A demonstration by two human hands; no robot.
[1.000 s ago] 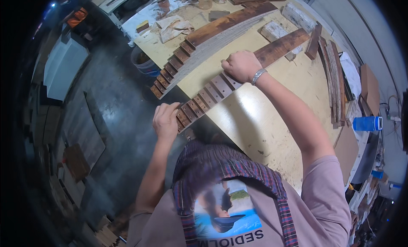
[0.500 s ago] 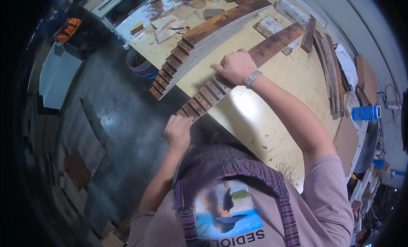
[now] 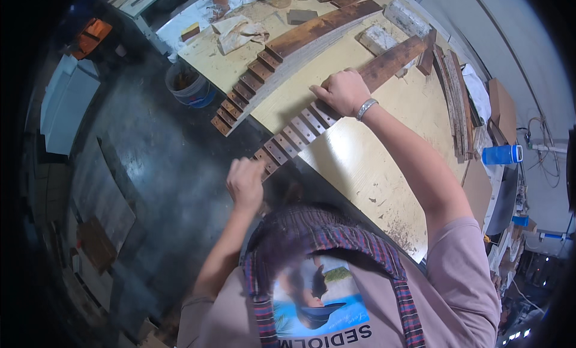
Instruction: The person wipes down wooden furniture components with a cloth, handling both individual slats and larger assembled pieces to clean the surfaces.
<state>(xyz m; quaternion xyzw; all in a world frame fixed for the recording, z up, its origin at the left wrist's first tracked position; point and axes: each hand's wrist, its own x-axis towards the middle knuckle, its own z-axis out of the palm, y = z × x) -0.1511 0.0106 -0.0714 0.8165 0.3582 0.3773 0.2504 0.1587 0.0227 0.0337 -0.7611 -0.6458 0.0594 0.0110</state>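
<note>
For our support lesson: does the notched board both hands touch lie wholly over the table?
No, the notched board juts past the table at the left hand.

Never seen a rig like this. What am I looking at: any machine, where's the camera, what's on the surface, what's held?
No machine: these are a person's bare hands. The view comes from a wide fisheye camera worn on their head, looking down, so straight edges bend near the rim.

The right hand grips a long dark-brown wooden board with a stepped, hole-dotted end. The left hand is curled at that end; its exact contact is hidden.

On the pale-yellow table lie a similar brown wooden board with a curved edge, a crumpled, stained whitish cloth and a rough whitish block.
</note>
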